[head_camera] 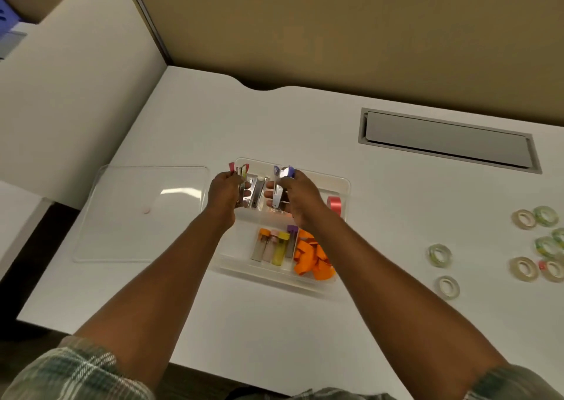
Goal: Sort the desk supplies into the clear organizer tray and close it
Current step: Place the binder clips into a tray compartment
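Note:
A clear organizer tray [344,186] sits mid-desk. Both hands hover over its far-left compartment. My left hand [224,195] grips a metal stapler with red and green tips [242,172]. My right hand [297,196] grips a metal stapler with purple tips [282,175]. Another metal stapler [258,190] lies in the compartment between them. The near compartments hold several capped tubes [274,245] and orange pieces [314,260]. A pink tape roll [334,204] stands at the tray's right side. The clear lid [143,213] lies flat to the left of the tray.
Several clear and green tape rolls [439,255] lie scattered on the white desk at the right, reaching the frame edge [544,216]. A grey cable hatch [447,141] is set in the desk at the back right. A beige partition borders the far side.

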A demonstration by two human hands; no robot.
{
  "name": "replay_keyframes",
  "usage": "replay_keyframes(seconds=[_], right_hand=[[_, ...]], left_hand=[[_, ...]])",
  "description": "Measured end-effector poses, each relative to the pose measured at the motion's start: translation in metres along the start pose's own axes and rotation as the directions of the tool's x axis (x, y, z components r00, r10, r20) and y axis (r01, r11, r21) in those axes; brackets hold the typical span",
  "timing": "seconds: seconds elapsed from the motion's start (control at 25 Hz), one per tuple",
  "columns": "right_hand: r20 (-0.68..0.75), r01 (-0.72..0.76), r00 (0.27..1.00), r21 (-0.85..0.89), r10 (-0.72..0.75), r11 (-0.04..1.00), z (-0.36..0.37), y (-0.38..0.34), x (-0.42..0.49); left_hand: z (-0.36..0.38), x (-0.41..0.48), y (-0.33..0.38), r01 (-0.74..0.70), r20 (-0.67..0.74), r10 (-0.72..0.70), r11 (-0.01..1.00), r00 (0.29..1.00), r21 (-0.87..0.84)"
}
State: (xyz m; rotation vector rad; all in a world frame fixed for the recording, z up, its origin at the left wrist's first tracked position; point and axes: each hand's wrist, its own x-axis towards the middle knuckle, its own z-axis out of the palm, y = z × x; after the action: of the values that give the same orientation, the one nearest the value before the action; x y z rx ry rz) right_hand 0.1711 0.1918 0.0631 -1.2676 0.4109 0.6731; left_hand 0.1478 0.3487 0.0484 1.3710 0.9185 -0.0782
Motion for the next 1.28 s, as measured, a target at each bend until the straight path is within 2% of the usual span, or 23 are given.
replay_keyframes(seconds=[0.08,0.16,0.32,0.52,0.68,0.84,1.08,1.28], right_hand=[[-0.056,0.051,0.996,-0.204,-0.064,0.978,0.025,0.007,0.007],[-0.078,0.082,0.990,-0.336,-0.114,0.938,0.042,0.013,0.013],[-0.074,0.079,0.989,-0.484,-0.130,0.871,0.060,0.019,0.020],[-0.076,0.104,0.978,-0.623,-0.193,0.775,0.066,0.024,0.021],[-0.070,0.109,0.979,-0.622,-0.193,0.776,0.060,0.023,0.017],[-0.088,0.142,0.969,-0.571,-0.232,0.809,0.049,0.020,0.008],[-0.125,0.194,0.938,-0.585,-0.323,0.788,0.008,0.011,-0.016],[-0.195,0.178,0.922,-0.553,-0.334,0.814,-0.049,0.006,-0.043]], left_hand=[[-0.005,0.004,0.002,-0.063,-0.030,0.066,0.993,0.997,0.097],[-0.007,0.006,0.003,-0.120,-0.042,0.131,0.973,0.991,0.199],[-0.005,0.006,-0.002,-0.221,0.038,0.220,0.922,0.975,0.318],[-0.004,0.008,-0.009,-0.242,0.078,0.232,0.864,0.970,0.441],[-0.003,0.005,-0.009,-0.257,0.072,0.254,0.838,0.964,0.482],[0.003,-0.003,-0.008,-0.287,0.054,0.295,0.846,0.954,0.449],[0.036,-0.029,-0.009,-0.347,0.130,0.323,0.839,0.938,0.419],[0.091,-0.063,-0.020,-0.402,0.231,0.333,0.817,0.914,0.414]])
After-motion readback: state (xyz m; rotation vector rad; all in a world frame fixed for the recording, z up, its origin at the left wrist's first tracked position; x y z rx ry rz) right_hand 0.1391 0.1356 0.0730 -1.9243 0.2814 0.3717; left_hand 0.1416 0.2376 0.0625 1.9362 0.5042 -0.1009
